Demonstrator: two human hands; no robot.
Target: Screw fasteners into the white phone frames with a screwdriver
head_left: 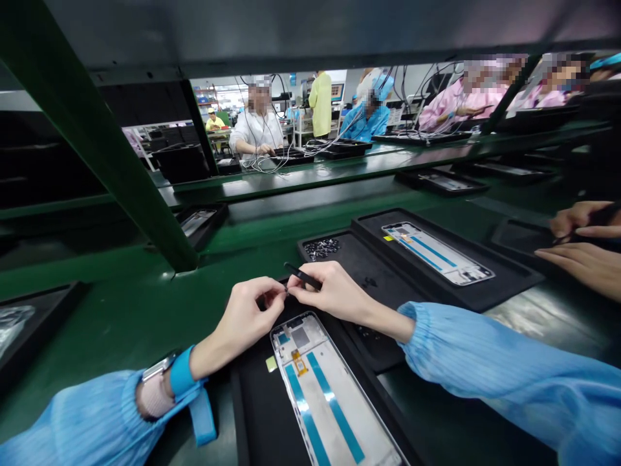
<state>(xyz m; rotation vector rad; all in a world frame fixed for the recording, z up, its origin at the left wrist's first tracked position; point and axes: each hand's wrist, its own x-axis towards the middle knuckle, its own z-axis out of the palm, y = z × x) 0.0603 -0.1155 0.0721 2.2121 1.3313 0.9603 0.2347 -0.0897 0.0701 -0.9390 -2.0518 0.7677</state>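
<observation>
My left hand (pixel 252 318) and my right hand (pixel 334 292) meet fingertip to fingertip just above the top end of a phone frame (pixel 334 395). Both pinch at a tiny dark part between them, too small to make out. Black tweezers (pixel 305 277) lie in my right hand, held across the fingers and pointing up to the left. The phone frame is silvery, with two blue strips and an orange flex cable (pixel 299 364). It rests in a black foam tray (pixel 255 414), a yellow-green tab (pixel 271 364) beside it.
Right of my hands, a black tray (pixel 349 259) holds a heap of small black parts (pixel 321 248). Behind it, another phone frame (pixel 436 252) lies in its own tray. A co-worker's hands (pixel 587 246) are at far right. A green post (pixel 111 149) slants down at left.
</observation>
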